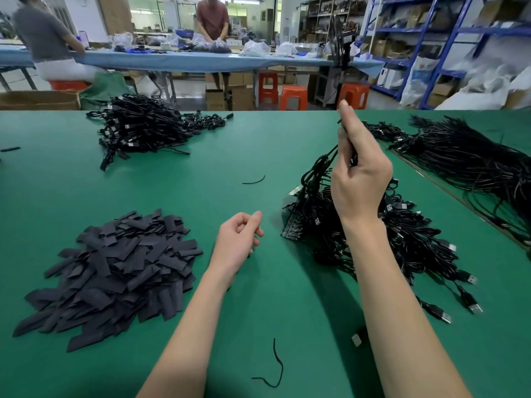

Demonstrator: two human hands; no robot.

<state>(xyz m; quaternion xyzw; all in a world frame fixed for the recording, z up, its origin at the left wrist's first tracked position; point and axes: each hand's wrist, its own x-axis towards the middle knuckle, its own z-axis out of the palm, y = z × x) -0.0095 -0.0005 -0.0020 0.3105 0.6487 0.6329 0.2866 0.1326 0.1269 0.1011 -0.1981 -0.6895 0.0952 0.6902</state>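
- The right hand (359, 179) is raised over the table's (201, 182) right half. Its fingers and thumb are closed round a black cable (321, 160) drawn up out of the tangled cable pile (402, 242).
- The left hand (238, 239) rests on the green surface at about 9 o'clock from that pile, loosely curled, with nothing visible in it.
- The cable hangs taut between the fingers and the pile. Its long axis is steep, running from about 1 o'clock at the grip down to 7 o'clock where it enters the heap.
- A short tip shows above the fingertips, pointing to 12 o'clock. Which connector it carries cannot be told.
- The lift probably goes best straight up and slow, so that looped neighbours slide off rather than ride along.
- The free hand could press the heap down while the strand is drawn clear.
- The sleeve pile (115, 268) lies at 9 o'clock of the left hand, within easy reach, likely for the next step.
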